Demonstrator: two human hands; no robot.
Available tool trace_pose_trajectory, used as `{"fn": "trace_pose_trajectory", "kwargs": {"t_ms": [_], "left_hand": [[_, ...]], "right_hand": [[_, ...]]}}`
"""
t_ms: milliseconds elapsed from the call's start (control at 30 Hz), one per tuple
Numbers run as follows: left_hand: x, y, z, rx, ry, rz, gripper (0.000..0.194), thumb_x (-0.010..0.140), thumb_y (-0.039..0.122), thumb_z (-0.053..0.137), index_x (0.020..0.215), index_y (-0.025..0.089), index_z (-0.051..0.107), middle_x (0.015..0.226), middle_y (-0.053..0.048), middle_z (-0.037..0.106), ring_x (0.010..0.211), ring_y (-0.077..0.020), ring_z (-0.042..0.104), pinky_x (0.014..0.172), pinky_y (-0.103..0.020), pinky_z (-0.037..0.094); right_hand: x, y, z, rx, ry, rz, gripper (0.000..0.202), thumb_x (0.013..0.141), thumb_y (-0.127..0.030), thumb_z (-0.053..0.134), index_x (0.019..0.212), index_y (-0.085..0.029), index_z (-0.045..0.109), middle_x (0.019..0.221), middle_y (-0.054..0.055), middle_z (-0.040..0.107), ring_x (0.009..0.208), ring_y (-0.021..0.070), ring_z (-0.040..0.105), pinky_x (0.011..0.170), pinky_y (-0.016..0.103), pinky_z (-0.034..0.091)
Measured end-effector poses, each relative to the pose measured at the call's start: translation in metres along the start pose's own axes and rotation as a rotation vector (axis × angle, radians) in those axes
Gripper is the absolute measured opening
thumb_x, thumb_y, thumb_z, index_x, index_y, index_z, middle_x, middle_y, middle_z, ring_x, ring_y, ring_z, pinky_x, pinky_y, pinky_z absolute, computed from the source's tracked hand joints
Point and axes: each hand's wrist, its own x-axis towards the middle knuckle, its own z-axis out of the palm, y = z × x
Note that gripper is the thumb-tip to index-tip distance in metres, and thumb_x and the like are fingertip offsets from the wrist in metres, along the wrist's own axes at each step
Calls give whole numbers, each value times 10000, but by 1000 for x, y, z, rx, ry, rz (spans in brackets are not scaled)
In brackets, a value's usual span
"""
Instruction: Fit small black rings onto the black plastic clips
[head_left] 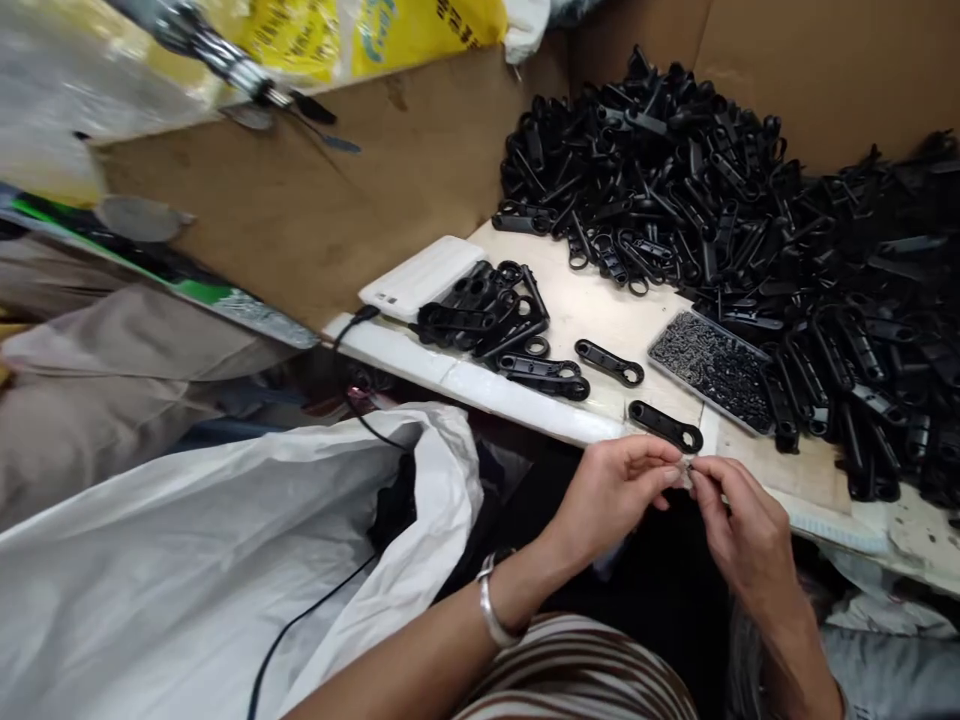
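My left hand (pixel 611 495) and my right hand (pixel 742 520) meet at the table's front edge, thumbs and forefingers pinched close together. Between the fingertips is a tiny greyish piece (pixel 684 473), too small to name. Just beyond my fingers lies a flat black plastic part (pixel 666 426) with a ring at one end. A similar black part (pixel 610 362) rests a little farther back. To the right of these, a shallow clear tray (pixel 670 368) holds a mass of tiny dark pieces.
A large heap of black plastic parts (pixel 660 180) fills the back and right of the table. A smaller pile (pixel 480 310) sits beside a white flat device (pixel 424 275) with a black cable. Left are a cardboard wall (pixel 337 190), an electric screwdriver (pixel 225 55) and a white sack (pixel 225 540).
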Motion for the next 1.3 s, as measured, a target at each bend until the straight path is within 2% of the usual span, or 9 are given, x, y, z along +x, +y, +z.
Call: {"fn": "trace_pose_trajectory", "kwargs": {"t_ms": [133,167,233,300,433,533,633,800,1300], "left_hand": [[9,9,-17,807,111,607,160,910,136,510,937,162,665,992,-62,714,906,-178,641,810,-322,499],[14,12,-21,989,116,713,168,916,125,498,944,160,660,1066,-72,700,986,-204,619,835,-348,475],[24,16,-25,1277,79,790,160,913,110,503,953,156,651,1138,-79,677,1069,-244,575,822,-378,428],[32,17,-26,1421,17,766,147,911,105,514,949,158,645,1105,-69,680,1066,-244,564,807,-382,383],[36,13,-21,1433,-44,728,147,931,127,506,887,174,638,938,-35,681,953,-206,570,805,-380,325],[30,9,-14,1395,-45,739,78,913,166,561,901,186,636,901,-21,666,893,-202,552,799,-378,316],[27,6,-10,1353,-71,692,46,893,162,591,901,181,632,886,-16,654,835,-191,538,769,-360,336],[29,5,-10,1237,-117,583,82,871,192,631,949,167,631,916,-33,654,885,-202,543,779,-332,400],[28,6,-13,1183,-135,565,166,821,174,694,965,153,613,956,-47,669,916,-212,582,831,-333,436]], "right_hand": [[0,8,-6,-39,48,76,103,978,-132,489,1012,-191,566,883,33,633,786,154,630,772,259,508],[0,10,-8,-54,57,85,94,976,-141,494,997,-192,570,879,31,638,782,156,632,769,260,509],[1,13,-10,-68,58,96,89,975,-156,495,975,-193,575,871,30,644,772,158,633,757,261,512],[2,15,-11,-67,39,108,94,975,-161,489,972,-193,577,871,32,646,773,161,634,750,262,514],[5,16,-12,-73,18,118,101,971,-156,486,964,-186,583,864,33,652,778,163,641,756,261,514],[8,18,-14,-102,28,104,104,965,-157,492,944,-180,592,852,32,661,759,164,644,740,262,506],[10,19,-18,-135,29,108,109,964,-172,494,928,-182,597,830,29,663,738,167,645,716,266,498],[10,18,-18,-148,-30,127,108,966,-189,494,929,-182,595,832,37,659,748,180,641,707,282,472],[13,18,-24,-211,-27,185,158,956,-252,499,881,-190,624,786,31,677,679,178,646,676,282,480]]}}
